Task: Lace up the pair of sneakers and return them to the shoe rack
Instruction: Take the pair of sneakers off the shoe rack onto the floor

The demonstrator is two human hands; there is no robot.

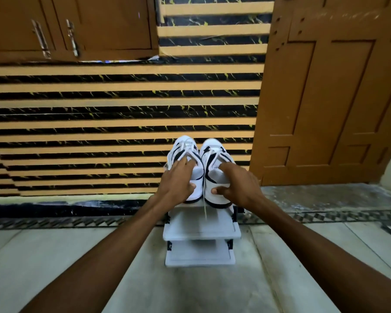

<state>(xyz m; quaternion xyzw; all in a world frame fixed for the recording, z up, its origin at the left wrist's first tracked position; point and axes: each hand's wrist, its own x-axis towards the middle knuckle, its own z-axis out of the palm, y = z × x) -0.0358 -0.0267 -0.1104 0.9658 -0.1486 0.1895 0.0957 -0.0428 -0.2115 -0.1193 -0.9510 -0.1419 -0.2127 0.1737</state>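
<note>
Two white sneakers with black trim sit side by side, toes toward the wall, over the top of a small white shoe rack (pixel 201 231). My left hand (pixel 178 182) grips the heel of the left sneaker (pixel 185 147), fingers on its collar and thumb on the back. My right hand (pixel 237 185) grips the heel of the right sneaker (pixel 212 152) the same way. A loose white lace end (pixel 205 207) hangs down between the heels over the rack's upper shelf. I cannot tell whether the soles rest fully on the top shelf.
The rack stands on a pale stone floor (pixel 54 256) against a wall of orange and black striped tiles (pixel 113 123). A brown wooden door (pixel 330 98) is at the right, brown cabinet doors (pixel 72 26) at the upper left. The rack's lower shelves hold nothing.
</note>
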